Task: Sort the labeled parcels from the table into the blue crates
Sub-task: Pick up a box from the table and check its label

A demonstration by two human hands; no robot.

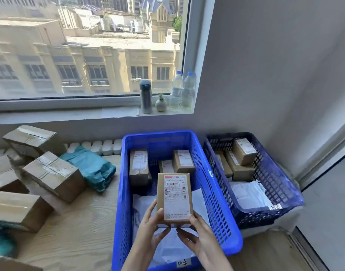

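Note:
I hold a small brown parcel (174, 198) with a white label face up, above the bright blue crate (124, 192). My left hand (150, 229) grips its lower left corner and my right hand (199, 237) grips its lower right corner. Inside that crate lie three labeled boxes (139, 165) and white mailer bags. A darker blue crate (279, 184) to the right contains several small boxes (244, 151) and white mailers. Brown cardboard boxes (54, 175) and a teal bag (91, 167) lie on the table at the left.
The wooden table (79, 231) carries the crates and boxes. A windowsill behind holds a grey flask (145, 96), a small vase (160, 103) and two water bottles (182, 90). A grey wall stands to the right. A handwritten tag (184, 263) marks the near crate's front.

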